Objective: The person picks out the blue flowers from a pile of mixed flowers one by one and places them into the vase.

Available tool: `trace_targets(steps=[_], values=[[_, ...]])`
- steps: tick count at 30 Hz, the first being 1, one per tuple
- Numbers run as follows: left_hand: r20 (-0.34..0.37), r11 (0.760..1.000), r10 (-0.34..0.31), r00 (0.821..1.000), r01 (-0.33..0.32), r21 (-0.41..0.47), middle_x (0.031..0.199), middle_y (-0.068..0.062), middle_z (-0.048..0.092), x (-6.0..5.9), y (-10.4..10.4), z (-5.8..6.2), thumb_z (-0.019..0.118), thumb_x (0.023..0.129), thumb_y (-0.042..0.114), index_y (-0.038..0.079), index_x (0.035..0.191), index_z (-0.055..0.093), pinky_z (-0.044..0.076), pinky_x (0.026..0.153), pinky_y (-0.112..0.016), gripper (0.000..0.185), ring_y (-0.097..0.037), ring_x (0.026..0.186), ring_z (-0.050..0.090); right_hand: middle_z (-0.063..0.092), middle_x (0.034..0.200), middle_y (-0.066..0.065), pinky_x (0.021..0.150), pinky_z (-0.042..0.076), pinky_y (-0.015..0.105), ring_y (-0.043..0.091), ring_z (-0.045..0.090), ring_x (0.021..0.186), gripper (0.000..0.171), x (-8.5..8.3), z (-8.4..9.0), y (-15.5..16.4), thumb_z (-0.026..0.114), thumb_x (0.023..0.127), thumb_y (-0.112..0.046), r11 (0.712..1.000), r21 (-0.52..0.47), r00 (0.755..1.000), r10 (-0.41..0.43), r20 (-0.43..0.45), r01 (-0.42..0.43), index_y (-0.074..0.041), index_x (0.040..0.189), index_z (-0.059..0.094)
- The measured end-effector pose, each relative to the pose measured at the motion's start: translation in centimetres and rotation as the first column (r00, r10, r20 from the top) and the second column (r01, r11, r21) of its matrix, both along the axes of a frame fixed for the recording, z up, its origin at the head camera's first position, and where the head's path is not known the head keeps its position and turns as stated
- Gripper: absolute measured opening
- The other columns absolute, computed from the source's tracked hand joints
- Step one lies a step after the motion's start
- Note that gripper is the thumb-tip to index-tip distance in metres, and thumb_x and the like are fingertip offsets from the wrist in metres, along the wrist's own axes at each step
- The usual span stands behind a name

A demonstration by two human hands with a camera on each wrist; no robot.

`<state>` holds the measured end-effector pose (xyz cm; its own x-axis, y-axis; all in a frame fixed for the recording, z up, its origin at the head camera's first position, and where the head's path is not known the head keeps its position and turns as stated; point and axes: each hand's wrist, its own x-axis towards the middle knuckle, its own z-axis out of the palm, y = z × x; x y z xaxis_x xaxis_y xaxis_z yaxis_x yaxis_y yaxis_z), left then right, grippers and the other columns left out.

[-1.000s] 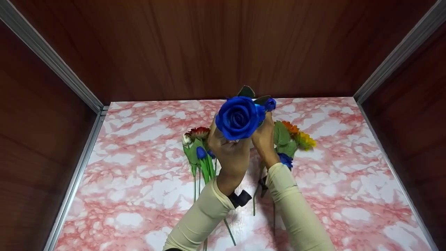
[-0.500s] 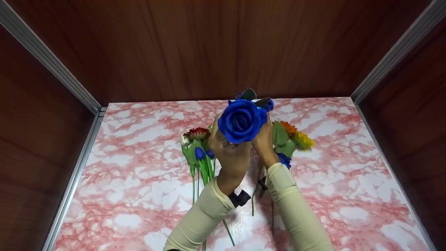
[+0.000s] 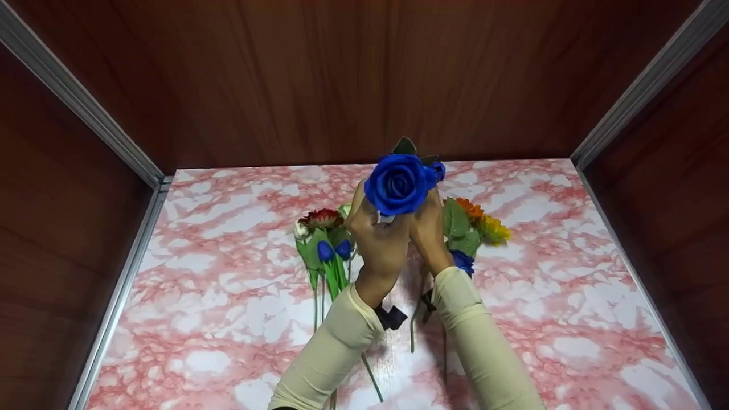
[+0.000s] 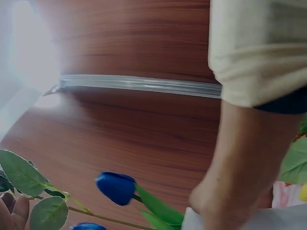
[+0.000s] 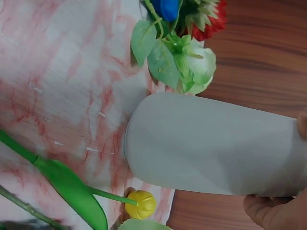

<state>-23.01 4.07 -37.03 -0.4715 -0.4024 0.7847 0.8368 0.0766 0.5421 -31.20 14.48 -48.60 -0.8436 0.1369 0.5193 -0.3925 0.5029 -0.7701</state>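
A big blue rose [image 3: 397, 183] with a small blue bud [image 3: 438, 169] and dark leaves stands above a white vase [image 5: 211, 143], raised over the table. Only a sliver of the vase [image 3: 385, 218] shows under the bloom in the head view. My left hand [image 3: 377, 242] is curled round its near side, back toward me. My right hand [image 3: 427, 230] grips it from the right, and its fingertips [image 5: 276, 213] show at the vase's upper end. The left wrist view shows the blue bud [image 4: 115, 188], leaves [image 4: 19, 172] and my right forearm [image 4: 249, 158].
On the pink marble table [image 3: 228, 319] lie loose flowers. A red bloom [image 3: 323, 217], a white bud [image 3: 300, 229] and blue tulips [image 3: 326, 250] are on the left. Orange and yellow blooms [image 3: 484, 222] and a blue flower [image 3: 464, 262] are on the right. Wooden walls [image 3: 342, 74] enclose three sides.
Both hands have carried the rose slightly up and away from me. The bloom looks smaller and sits higher. The flowers on the table have not moved.
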Motion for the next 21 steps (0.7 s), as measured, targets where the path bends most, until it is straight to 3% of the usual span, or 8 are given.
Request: trace_targets(steps=[4,8,11,15,21], values=[[0.075,1.0,0.015,0.997,-0.015,-0.001,0.108,-0.018,0.065,-0.8,0.3,-0.9,0.074,0.08,-0.002,-0.009,0.111,0.066,0.05,0.087,-0.04,0.032,-0.025,0.101,0.063,0.054,0.134,0.013,0.106,0.033,0.035,0.02,0.048,0.124,0.063,-0.1,0.0,0.1,0.072,0.083,-0.016,0.999,-0.047,1.0,0.022,-0.004,-0.022,-0.003,0.139,0.046],[0.16,0.999,0.04,0.986,-0.043,0.016,0.106,-0.016,0.066,-1.4,0.5,-1.6,0.075,0.079,-0.001,-0.009,0.113,0.066,0.054,0.075,-0.033,0.036,-0.019,0.09,0.065,0.055,0.131,0.011,0.104,0.035,0.034,0.018,0.05,0.12,0.067,-0.2,0.1,0.1,0.075,0.08,-0.015,0.996,-0.071,0.999,0.044,-0.003,-0.044,-0.002,0.139,0.045],[0.198,0.998,0.046,0.979,-0.053,0.03,0.093,-0.013,0.065,-1.9,0.6,-2.1,0.074,0.077,-0.003,-0.009,0.107,0.067,0.05,0.06,-0.03,0.032,-0.014,0.072,0.06,0.057,0.127,0.013,0.101,0.037,0.034,0.019,0.052,0.116,0.067,-0.2,0.2,0.1,0.076,0.078,-0.014,0.995,-0.079,0.999,0.054,0.001,-0.054,0.0,0.137,0.046],[0.234,0.997,0.07,0.97,-0.074,0.007,0.08,-0.009,0.06,-2.9,0.5,-2.7,0.073,0.075,-0.004,-0.007,0.098,0.068,0.045,0.052,-0.028,0.024,-0.012,0.06,0.052,0.057,0.128,0.015,0.101,0.037,0.033,0.021,0.051,0.117,0.068,-0.2,0.2,0.0,0.076,0.077,-0.011,0.995,-0.079,0.998,0.062,-0.002,-0.062,0.002,0.137,0.046],[0.304,0.994,0.108,0.946,-0.093,-0.064,0.079,-0.007,0.062,-3.9,0.7,-3.8,0.076,0.073,-0.002,-0.004,0.094,0.07,0.045,0.052,-0.026,0.022,-0.01,0.059,0.052,0.054,0.131,0.016,0.103,0.036,0.034,0.021,0.05,0.119,0.069,-0.1,0.1,0.3,0.071,0.075,-0.003,0.997,-0.064,0.999,0.05,-0.001,-0.05,0.003,0.138,0.044]])
